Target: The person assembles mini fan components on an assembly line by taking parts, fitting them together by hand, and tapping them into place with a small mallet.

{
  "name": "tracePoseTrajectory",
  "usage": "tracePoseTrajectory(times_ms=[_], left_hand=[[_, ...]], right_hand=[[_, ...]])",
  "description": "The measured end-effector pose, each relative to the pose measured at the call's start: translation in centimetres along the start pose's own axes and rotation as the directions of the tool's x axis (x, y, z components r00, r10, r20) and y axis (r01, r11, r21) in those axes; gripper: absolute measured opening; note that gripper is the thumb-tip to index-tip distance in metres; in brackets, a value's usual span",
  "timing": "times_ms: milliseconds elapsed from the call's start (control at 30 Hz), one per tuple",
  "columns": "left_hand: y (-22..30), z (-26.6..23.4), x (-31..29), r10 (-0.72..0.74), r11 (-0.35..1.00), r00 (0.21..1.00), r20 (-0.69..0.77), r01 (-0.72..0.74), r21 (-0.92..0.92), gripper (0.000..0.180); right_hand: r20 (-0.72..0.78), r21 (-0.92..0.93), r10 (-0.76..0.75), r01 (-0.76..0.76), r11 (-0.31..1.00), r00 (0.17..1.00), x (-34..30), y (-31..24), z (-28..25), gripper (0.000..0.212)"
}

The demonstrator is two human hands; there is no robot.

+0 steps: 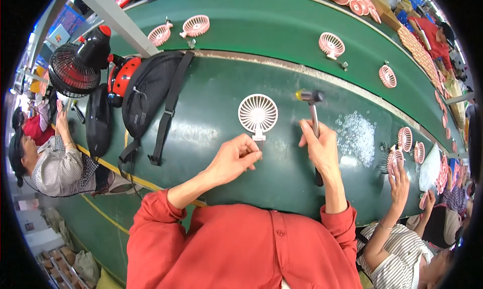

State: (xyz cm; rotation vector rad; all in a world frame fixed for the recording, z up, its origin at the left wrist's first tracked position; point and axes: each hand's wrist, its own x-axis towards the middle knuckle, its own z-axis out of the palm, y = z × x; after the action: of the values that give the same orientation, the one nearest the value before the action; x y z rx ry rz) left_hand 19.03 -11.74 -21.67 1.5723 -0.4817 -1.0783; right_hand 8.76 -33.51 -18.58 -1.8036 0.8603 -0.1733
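Observation:
In front of me on the green worktable lies a small pale pink fan cage [257, 113], round with radial ribs, its short stem toward me. My left hand [234, 157] is closed in a pinch just below the stem; a thin dark piece seems to stick up at the fingertips, too small to name. My right hand [322, 145] grips a hammer [314, 112] by its handle. The hammer head, black with a yellow face, is raised to the right of the cage. Small clear rings or washers [356, 137] lie heaped beyond that hand.
Left stand a black desk fan [75, 70], a black waist bag [151, 95] and a red-and-black spotted case [124, 77]. Pink fan cages [332, 45] lie along the green conveyor [261, 25]. On the right a co-worker's hand [399, 181] touches another cage; another co-worker sits at left.

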Motion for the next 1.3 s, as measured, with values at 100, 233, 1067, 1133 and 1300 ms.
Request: tracePoseTrajectory(times_ms=[100,233,1067,1133,1300], left_hand=[[-1.9,0.8,-1.7,0.042,0.996,0.999,0.017,-0.043,0.075,0.011],[0.3,1.8,-3.6,0.167,0.915,0.986,0.03,-0.166,0.369,0.008],[2.7,5.4,1.5,0.078,0.702,0.988,0.135,0.041,-0.711,0.033],[2.6,5.6,1.5,0.098,0.664,0.992,0.086,-0.001,-0.748,0.031],[2.7,6.5,1.6,0.107,0.742,0.993,-0.043,-0.108,-0.661,0.03]], right_hand=[[0.087,-0.081,-0.102,0.109,0.991,0.991,0.7,-0.8,1.5,0.036],[0.154,-0.192,-0.169,0.197,0.961,0.974,1.7,-0.9,3.6,0.041],[-0.132,-0.071,-0.285,0.278,0.958,0.949,-3.4,-2.6,-1.6,0.038],[-0.052,0.156,-0.055,0.062,0.986,0.997,-4.8,-1.1,-1.2,0.037],[0.048,0.338,-0.075,0.054,0.939,0.996,-5.0,1.0,0.2,0.028]])
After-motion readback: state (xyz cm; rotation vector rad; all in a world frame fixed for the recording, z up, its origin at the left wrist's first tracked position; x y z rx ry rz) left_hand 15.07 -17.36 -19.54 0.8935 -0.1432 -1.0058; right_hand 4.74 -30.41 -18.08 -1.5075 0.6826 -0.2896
